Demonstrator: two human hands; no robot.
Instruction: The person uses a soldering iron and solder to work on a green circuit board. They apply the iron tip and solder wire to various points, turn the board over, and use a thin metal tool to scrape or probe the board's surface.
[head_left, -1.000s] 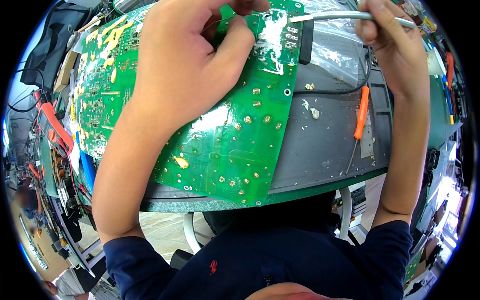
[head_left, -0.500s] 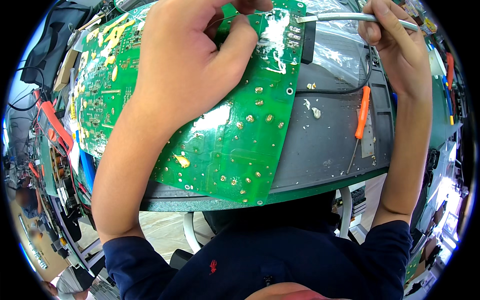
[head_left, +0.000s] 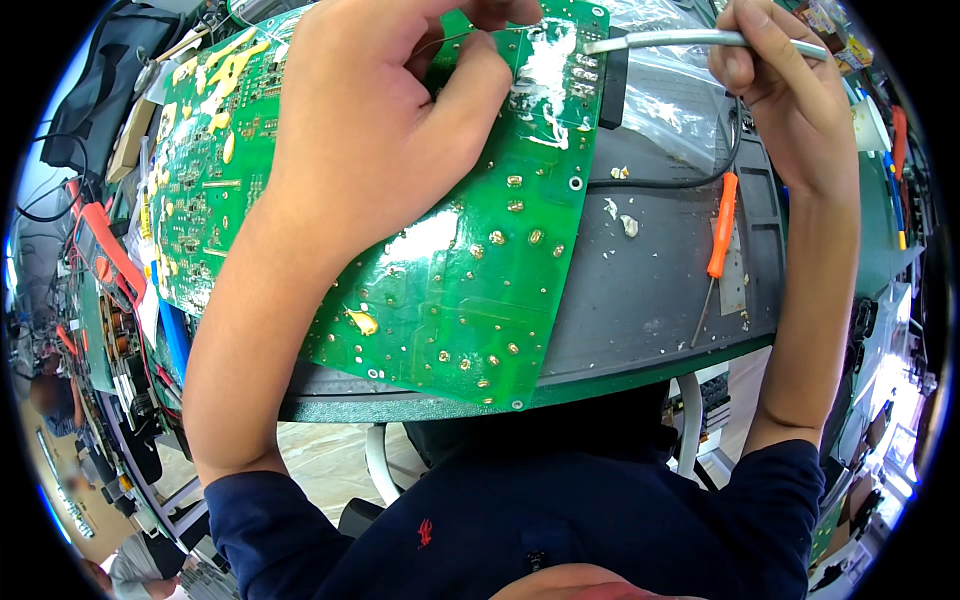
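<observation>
With right hand (head_left: 808,98) closed round the tool (head_left: 685,38) and left hand (head_left: 385,130) curled, apparently pinching a wire (head_left: 450,38), over the board (head_left: 430,330) on the bench (head_left: 650,285), guide the tip (head_left: 603,45) lightly along the joints (head_left: 584,75) beside the white paste (head_left: 547,75), never gouging.

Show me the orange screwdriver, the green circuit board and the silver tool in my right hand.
Orange screwdriver (head_left: 722,228), head view: middle of its handle.
Green circuit board (head_left: 455,282), head view: bare green surface.
Silver tool (head_left: 682,38), head view: its shaft.
</observation>
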